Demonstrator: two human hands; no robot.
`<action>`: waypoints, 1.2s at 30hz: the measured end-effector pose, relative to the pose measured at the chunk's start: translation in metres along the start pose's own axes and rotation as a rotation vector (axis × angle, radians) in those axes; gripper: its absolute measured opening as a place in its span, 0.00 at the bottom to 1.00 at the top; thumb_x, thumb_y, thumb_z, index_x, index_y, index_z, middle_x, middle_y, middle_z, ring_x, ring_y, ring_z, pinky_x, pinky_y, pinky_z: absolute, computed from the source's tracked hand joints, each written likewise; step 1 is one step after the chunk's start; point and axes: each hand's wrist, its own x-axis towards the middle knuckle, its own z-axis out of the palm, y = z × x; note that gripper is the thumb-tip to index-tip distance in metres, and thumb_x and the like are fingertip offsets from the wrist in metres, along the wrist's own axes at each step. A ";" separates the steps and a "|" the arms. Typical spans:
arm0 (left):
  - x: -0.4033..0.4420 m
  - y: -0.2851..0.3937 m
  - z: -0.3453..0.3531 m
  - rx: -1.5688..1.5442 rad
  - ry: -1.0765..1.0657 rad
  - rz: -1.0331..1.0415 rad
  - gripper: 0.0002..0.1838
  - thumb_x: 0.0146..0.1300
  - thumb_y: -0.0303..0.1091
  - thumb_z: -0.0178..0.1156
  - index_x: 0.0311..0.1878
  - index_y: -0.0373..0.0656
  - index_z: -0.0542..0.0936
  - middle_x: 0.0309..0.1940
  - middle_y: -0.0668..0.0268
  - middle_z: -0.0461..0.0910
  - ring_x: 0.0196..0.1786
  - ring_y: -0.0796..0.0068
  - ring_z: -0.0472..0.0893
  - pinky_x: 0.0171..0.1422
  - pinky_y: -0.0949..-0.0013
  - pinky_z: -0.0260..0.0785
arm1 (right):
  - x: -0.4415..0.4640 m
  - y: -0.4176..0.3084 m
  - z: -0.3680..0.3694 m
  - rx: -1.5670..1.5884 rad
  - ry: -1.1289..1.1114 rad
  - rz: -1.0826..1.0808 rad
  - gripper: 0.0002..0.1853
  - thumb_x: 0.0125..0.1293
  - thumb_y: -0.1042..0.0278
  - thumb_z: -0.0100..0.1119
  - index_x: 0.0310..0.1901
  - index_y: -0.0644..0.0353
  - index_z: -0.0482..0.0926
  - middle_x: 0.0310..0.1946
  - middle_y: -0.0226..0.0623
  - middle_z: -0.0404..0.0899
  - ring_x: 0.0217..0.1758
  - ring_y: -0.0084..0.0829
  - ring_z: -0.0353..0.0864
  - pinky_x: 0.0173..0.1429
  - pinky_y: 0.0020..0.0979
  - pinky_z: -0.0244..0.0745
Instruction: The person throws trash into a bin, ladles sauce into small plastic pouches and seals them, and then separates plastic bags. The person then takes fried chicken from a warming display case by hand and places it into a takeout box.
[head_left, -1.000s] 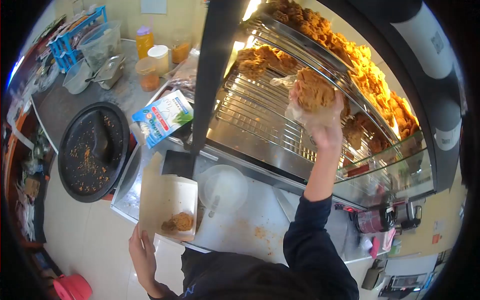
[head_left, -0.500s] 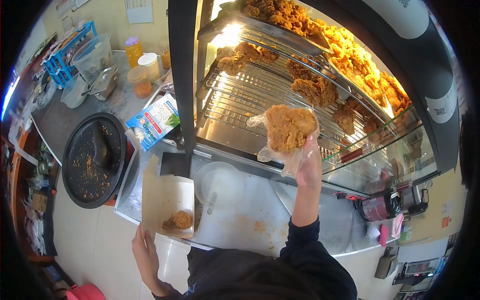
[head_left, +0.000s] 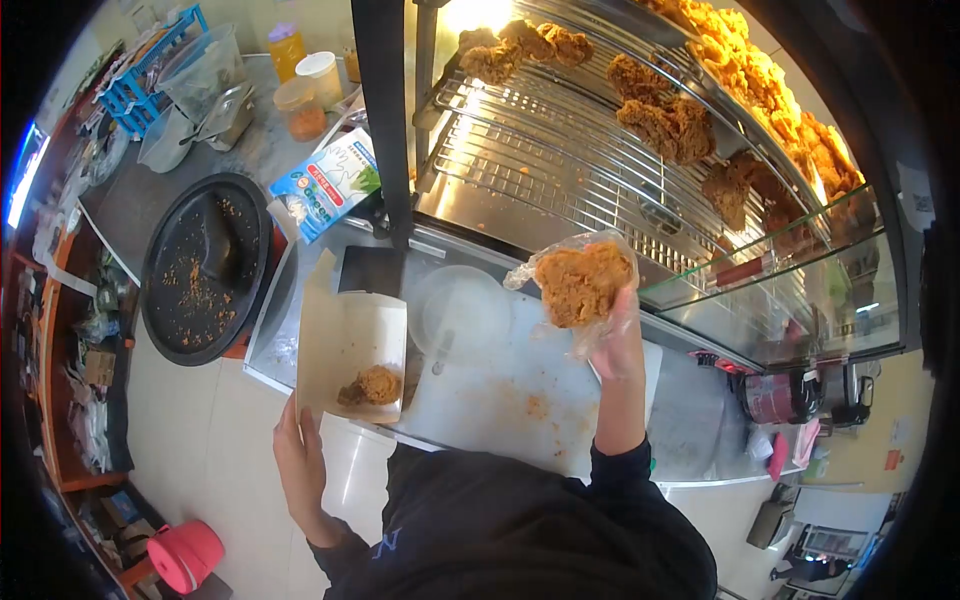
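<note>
My right hand [head_left: 618, 345], in a loose clear plastic glove, is closed on a large piece of fried chicken [head_left: 585, 285]. It holds the piece in front of the warming cabinet, above the counter's edge. To the left, an open cardboard box [head_left: 372, 325] sits at the counter's front edge with its lid folded out to the left. A smaller fried chicken piece [head_left: 375, 385] lies inside the box near its front. My left hand [head_left: 297, 445] grips the lower edge of the box's lid, its fingertips partly hidden behind the card.
Fried chicken fills the upper shelf of the lit cabinet, and several pieces rest on its wire rack [head_left: 540, 150]. A translucent round lid [head_left: 462, 312] lies right of the box. Leftward are a black crumb-strewn pan [head_left: 185, 300] and a glove packet [head_left: 328, 185].
My right hand has drawn the chicken piece back from the rack toward the counter. My left hand stays at the box. The camera view has shifted.
</note>
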 end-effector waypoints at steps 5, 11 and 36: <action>-0.001 0.000 0.000 0.032 -0.011 -0.034 0.16 0.70 0.29 0.43 0.56 0.33 0.71 0.46 0.45 0.77 0.48 0.48 0.78 0.52 0.59 0.68 | -0.010 0.011 0.003 -0.265 0.073 -0.091 0.33 0.64 0.51 0.56 0.66 0.56 0.56 0.61 0.37 0.64 0.63 0.38 0.67 0.64 0.45 0.66; -0.003 0.000 0.001 0.093 0.004 0.026 0.16 0.70 0.31 0.43 0.57 0.34 0.71 0.31 0.52 0.77 0.30 0.62 0.75 0.38 0.64 0.67 | -0.022 0.006 -0.005 -0.577 0.102 -0.026 0.25 0.63 0.62 0.59 0.58 0.62 0.64 0.50 0.34 0.73 0.52 0.28 0.73 0.56 0.33 0.70; -0.003 -0.002 0.007 0.293 -0.029 0.059 0.17 0.72 0.34 0.44 0.56 0.33 0.70 0.40 0.48 0.79 0.39 0.55 0.79 0.45 0.63 0.68 | -0.104 0.065 -0.096 -0.975 0.321 0.338 0.34 0.61 0.58 0.60 0.65 0.61 0.57 0.40 0.40 0.80 0.43 0.30 0.79 0.51 0.31 0.71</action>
